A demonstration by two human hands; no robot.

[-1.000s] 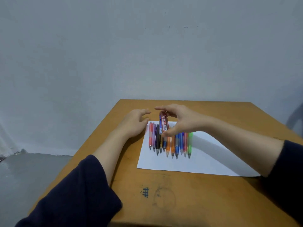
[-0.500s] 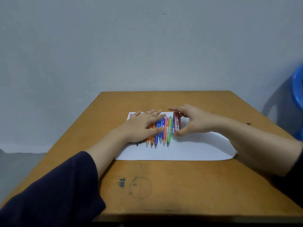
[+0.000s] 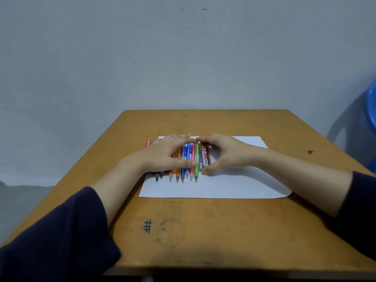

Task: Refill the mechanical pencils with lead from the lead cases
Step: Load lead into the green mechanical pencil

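The lead cases [image 3: 205, 157], held above the row a second ago, now lie on the paper [image 3: 234, 184] at 3 o'clock of the green pencil [image 3: 196, 169], pinched endwise by the right hand [image 3: 225, 153]. The left hand [image 3: 164, 155] rests straight fingers across the pencils [image 3: 184, 157]. All long axes run 12 to 6, with the pencil tips toward 6.

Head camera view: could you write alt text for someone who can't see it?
A person's right hand pinches a red lead case, end to end between thumb and forefinger, beside a row of coloured mechanical pencils on a white sheet of paper. The left hand lies open over the pencils, on a wooden table.
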